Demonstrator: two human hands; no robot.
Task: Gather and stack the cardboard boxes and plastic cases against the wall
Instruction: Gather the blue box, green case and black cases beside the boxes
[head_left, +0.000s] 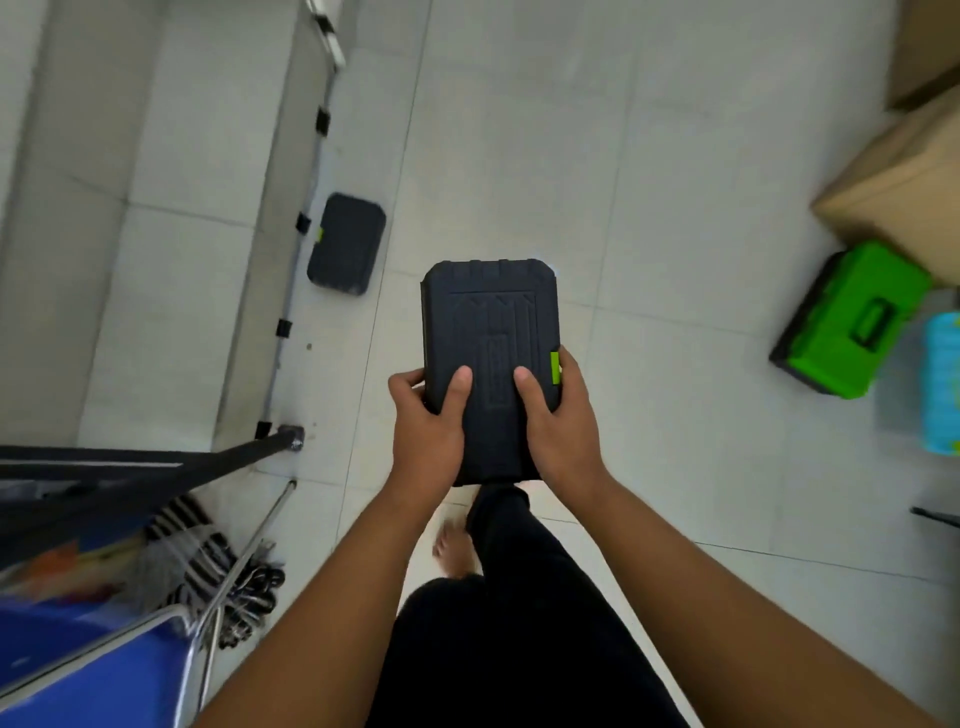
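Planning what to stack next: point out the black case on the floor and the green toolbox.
black case on the floor (345, 244), head view, middle of lid.
green toolbox (841, 312), head view, green lid.

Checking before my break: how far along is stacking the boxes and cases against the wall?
Looks done: one black case lies by the wall. In hand: the left hand and right hand grip a second black case. Left: the green toolbox and cardboard boxes sit across the floor, and no stack shows yet.
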